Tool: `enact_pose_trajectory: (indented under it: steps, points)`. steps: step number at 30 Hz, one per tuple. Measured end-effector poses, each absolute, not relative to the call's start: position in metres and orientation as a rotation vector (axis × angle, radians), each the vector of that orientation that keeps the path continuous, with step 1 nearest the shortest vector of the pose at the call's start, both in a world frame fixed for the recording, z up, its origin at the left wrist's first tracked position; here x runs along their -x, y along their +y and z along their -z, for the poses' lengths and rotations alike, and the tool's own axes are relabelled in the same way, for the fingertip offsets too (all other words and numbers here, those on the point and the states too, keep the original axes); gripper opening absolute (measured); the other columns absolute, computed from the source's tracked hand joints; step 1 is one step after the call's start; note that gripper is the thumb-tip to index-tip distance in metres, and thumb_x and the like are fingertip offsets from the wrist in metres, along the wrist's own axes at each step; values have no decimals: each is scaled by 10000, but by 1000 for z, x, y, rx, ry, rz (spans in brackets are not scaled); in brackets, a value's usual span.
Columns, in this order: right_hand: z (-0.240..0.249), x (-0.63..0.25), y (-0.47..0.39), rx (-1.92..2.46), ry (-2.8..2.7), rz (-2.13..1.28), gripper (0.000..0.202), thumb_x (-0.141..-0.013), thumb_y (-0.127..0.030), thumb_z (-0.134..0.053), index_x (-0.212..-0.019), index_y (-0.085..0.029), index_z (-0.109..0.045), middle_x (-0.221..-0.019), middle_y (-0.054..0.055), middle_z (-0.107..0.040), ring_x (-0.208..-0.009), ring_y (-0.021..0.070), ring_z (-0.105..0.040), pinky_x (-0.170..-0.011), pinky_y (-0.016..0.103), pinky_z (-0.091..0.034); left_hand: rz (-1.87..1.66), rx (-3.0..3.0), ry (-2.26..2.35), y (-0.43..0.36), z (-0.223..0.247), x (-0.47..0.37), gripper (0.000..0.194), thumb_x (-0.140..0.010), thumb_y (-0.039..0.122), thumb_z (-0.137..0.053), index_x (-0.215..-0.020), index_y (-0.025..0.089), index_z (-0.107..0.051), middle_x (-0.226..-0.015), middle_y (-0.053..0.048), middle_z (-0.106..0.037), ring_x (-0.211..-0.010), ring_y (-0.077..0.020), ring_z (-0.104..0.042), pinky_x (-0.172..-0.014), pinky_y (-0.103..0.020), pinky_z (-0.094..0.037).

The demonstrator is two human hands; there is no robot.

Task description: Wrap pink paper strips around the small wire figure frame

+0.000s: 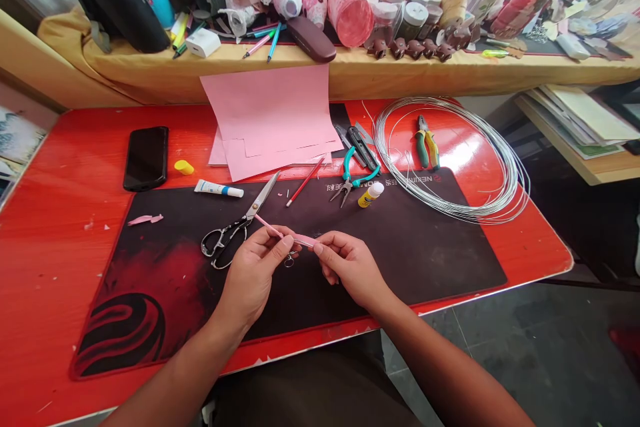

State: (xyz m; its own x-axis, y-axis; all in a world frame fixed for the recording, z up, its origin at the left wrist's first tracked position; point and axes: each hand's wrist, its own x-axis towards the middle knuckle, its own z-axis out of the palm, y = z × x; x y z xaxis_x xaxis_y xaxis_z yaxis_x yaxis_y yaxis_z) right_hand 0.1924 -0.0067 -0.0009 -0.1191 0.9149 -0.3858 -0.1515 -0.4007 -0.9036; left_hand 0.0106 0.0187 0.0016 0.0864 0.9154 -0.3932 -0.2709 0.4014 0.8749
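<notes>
Between my hands, above the dark desk mat [410, 247], is a narrow pink paper strip [304, 240]. My left hand [257, 270] pinches its left end, where a thin pink rolled length sticks out up and to the left. A small wire loop hangs just below those fingertips. My right hand [353, 267] pinches the strip's right end between thumb and fingers. Black-handled scissors [230, 230] lie on the mat beside my left hand, blades apart. A yellow glue stick [371, 195] with a white top stands beyond my right hand.
Pink paper sheets [275, 113] lie at the back of the red table [40, 267]. Teal pliers [350, 180], a red pencil [305, 181], a white tube [219, 189] and a black phone [146, 158] lie around. A wire coil [500, 200] and green-yellow pliers [427, 143] are at right.
</notes>
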Motion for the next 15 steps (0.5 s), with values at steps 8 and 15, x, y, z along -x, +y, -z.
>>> enact_pose_trajectory:
  steps: [8,15]
  points:
    - [-1,-191,-6,1326,-897,-1639,356,-891,-525,-758,-888,-176,-689,-550,-60,-546,-453,89,-458,-448,217,-346,-951,-720,1151,21,-2,-11,333,-781,429,-891,-998,193,-800,-932,-47,-770,-845,-179,-694,-814,-290,-547]
    - [-2,-192,-6,1323,-906,-1645,380,-881,-550,-750,-899,-175,-694,-554,-58,-548,-455,93,-460,-446,222,-351,-948,-720,1163,21,0,-11,337,-717,383,-932,-961,189,-805,-924,-44,-771,-866,-190,-701,-843,-300,-554]
